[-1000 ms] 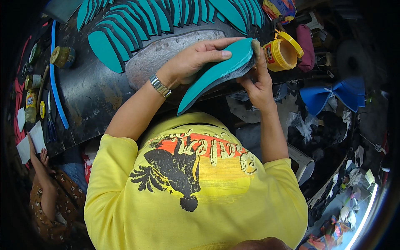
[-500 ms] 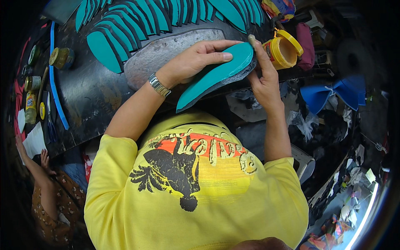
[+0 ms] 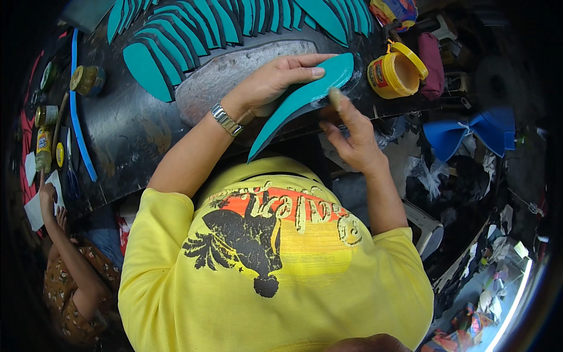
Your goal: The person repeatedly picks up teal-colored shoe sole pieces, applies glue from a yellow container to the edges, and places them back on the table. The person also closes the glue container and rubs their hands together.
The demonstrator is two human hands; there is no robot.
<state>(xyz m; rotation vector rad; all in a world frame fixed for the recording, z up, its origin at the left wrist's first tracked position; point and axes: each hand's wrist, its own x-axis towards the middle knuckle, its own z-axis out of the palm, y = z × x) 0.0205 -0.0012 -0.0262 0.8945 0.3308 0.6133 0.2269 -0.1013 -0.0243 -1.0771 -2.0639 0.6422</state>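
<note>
My left hand (image 3: 280, 79), with a metal watch on its wrist, grips a teal shoe insole (image 3: 305, 94) near its broad end, thumb on top. The insole is tilted, its tapered end toward me, and its dark underside shows along the right edge. Wet-looking whitish smears lie on the teal near that edge. My right hand (image 3: 359, 138) is open, with index finger and thumb apart. Its stained index fingertip is at the insole's right edge; whether it touches cannot be told. Right of the insole stands a yellow jar (image 3: 381, 87) with its lid flipped back.
Overlapping teal insoles (image 3: 170, 44) line the table's far side. A worn grey slab (image 3: 202, 97) lies before them. At left are a blue strip (image 3: 76, 111), small jars (image 3: 88, 81) and scissors (image 3: 71, 170). Another person's arm (image 3: 73, 264) reaches in at lower left.
My right hand has left the insole's broad end and slid down its right edge toward me. The insole has tilted more. At left, the other person's hand has moved toward a small bottle.
</note>
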